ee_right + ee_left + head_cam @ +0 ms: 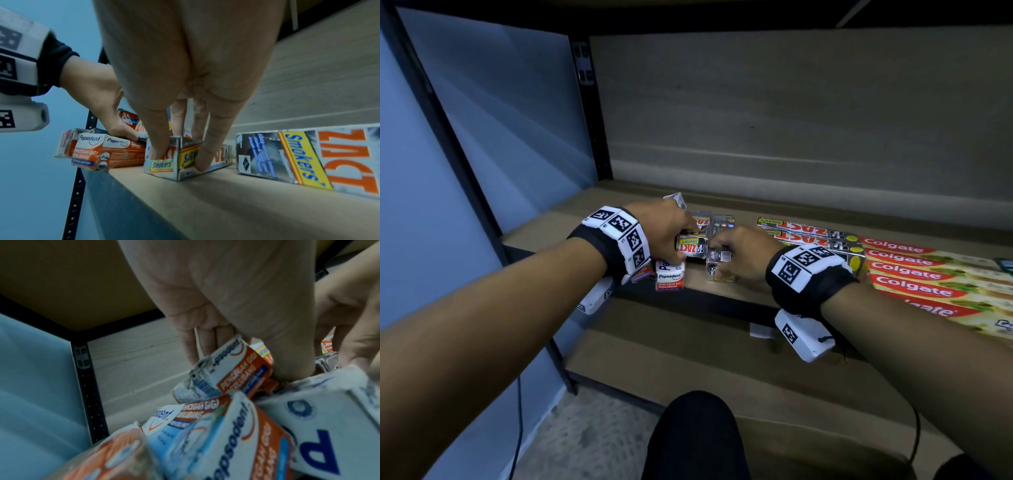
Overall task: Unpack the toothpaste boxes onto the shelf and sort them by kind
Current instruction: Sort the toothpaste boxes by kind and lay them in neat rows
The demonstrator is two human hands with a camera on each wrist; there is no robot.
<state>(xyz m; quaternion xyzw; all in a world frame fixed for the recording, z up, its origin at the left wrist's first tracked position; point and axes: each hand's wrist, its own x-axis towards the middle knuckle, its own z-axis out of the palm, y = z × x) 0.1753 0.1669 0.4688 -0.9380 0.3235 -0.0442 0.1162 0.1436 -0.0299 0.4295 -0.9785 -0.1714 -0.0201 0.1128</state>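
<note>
My left hand (681, 228) is low at the shelf's left front. In the left wrist view its fingers (202, 344) and thumb grip a small, worn Pepsodent box (236, 369) above a heap of more Pepsodent boxes (230, 434). My right hand (724, 255) is just to its right. Thumb and fingers (202, 162) pinch a small silver Zact Smokers box (164, 164) that stands on the shelf board (226, 203). Another small Zact box (692, 247) lies between the two hands.
Two long Zact boxes (811, 234) lie flat right of my hands, then a row of several Colgate boxes (921, 274). A black upright (592, 113) and a pale side wall close off the left. A lower shelf and my knee (695, 435) are below.
</note>
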